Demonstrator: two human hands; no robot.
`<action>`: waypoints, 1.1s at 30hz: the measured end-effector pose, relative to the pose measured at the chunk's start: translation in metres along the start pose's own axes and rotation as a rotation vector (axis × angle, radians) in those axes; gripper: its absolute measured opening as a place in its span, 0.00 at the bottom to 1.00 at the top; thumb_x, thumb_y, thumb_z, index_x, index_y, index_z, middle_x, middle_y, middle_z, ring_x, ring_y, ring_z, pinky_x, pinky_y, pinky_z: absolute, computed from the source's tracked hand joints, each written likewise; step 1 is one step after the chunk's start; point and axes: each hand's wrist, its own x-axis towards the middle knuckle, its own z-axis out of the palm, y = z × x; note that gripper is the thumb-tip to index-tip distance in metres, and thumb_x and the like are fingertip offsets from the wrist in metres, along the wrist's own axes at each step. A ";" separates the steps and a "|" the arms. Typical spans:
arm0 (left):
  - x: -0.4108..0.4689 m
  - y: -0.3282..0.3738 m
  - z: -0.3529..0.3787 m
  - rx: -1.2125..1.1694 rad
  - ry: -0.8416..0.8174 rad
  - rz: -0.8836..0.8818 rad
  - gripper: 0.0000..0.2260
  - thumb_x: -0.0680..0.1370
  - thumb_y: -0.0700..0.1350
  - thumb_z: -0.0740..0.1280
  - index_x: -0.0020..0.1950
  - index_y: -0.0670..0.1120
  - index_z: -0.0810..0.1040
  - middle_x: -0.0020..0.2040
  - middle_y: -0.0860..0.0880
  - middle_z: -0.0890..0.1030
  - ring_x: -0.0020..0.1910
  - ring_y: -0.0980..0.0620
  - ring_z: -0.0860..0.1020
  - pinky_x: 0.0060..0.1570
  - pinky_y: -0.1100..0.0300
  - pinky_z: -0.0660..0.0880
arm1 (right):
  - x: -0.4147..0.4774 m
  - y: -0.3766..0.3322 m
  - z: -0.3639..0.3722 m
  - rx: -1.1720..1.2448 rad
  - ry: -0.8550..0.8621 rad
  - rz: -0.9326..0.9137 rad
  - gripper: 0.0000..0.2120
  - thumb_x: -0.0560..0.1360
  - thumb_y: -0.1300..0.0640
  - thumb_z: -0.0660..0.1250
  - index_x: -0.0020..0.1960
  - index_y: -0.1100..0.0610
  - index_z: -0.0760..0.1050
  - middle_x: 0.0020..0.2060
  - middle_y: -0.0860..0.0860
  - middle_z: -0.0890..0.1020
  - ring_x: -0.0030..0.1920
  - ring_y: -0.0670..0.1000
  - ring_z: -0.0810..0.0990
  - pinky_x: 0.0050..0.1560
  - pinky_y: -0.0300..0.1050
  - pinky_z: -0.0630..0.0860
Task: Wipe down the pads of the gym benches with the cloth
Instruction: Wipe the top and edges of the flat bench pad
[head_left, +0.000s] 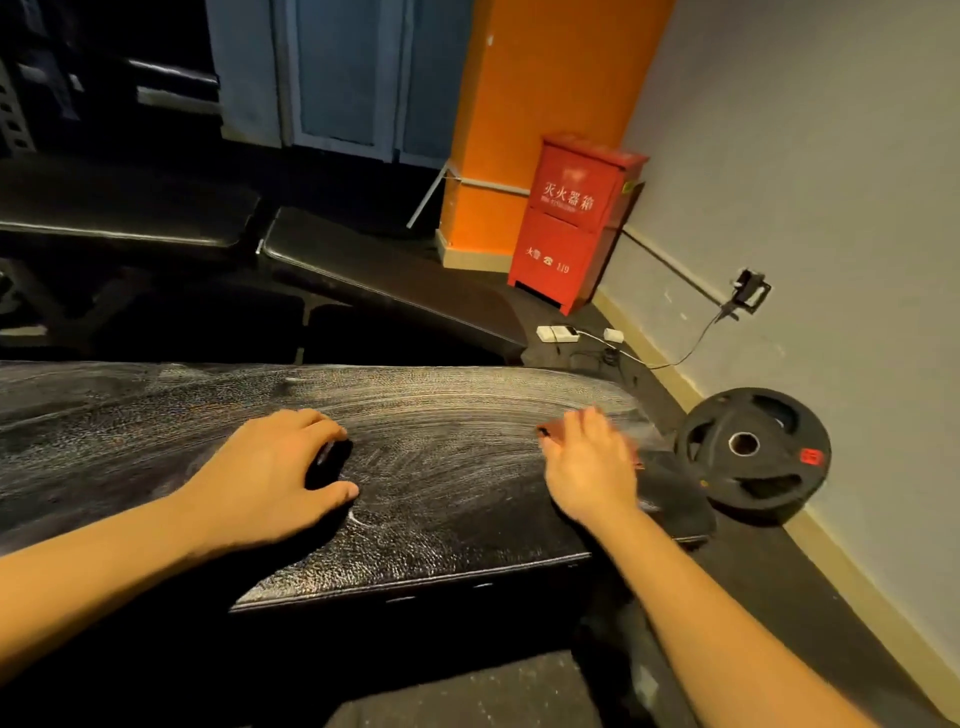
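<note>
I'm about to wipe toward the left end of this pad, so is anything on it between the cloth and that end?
Yes. The left hand rests mid-pad, gripping a small dark object, left of the cloth under the right hand. Nothing else visible lies on the near bench pad.

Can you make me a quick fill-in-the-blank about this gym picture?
1. The weight plate rests on the ____ by the wall.
2. The fire extinguisher box beside the orange pillar is ____.
3. While the left hand grips a small dark object, the right hand presses a ____ onto the bench pad.
Missing words: floor, red, cloth.
</note>
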 end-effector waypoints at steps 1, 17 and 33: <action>0.004 0.005 0.001 -0.028 0.013 0.003 0.23 0.77 0.62 0.69 0.67 0.52 0.77 0.62 0.56 0.78 0.62 0.52 0.75 0.63 0.54 0.72 | -0.024 -0.032 0.006 0.039 -0.006 -0.133 0.30 0.85 0.42 0.50 0.80 0.59 0.56 0.81 0.58 0.57 0.81 0.57 0.53 0.80 0.57 0.52; 0.003 0.049 0.007 -0.063 -0.030 0.166 0.26 0.76 0.67 0.64 0.67 0.53 0.78 0.61 0.56 0.79 0.60 0.54 0.75 0.61 0.53 0.72 | -0.134 -0.024 0.016 0.072 0.120 -0.290 0.26 0.83 0.42 0.48 0.71 0.57 0.67 0.73 0.52 0.68 0.76 0.54 0.61 0.77 0.57 0.60; -0.005 0.045 0.011 -0.031 -0.105 0.188 0.30 0.75 0.70 0.64 0.71 0.54 0.76 0.67 0.56 0.76 0.66 0.55 0.73 0.64 0.57 0.69 | -0.113 0.021 0.008 0.171 0.107 -0.547 0.20 0.81 0.47 0.55 0.72 0.47 0.66 0.74 0.45 0.67 0.78 0.50 0.61 0.79 0.46 0.52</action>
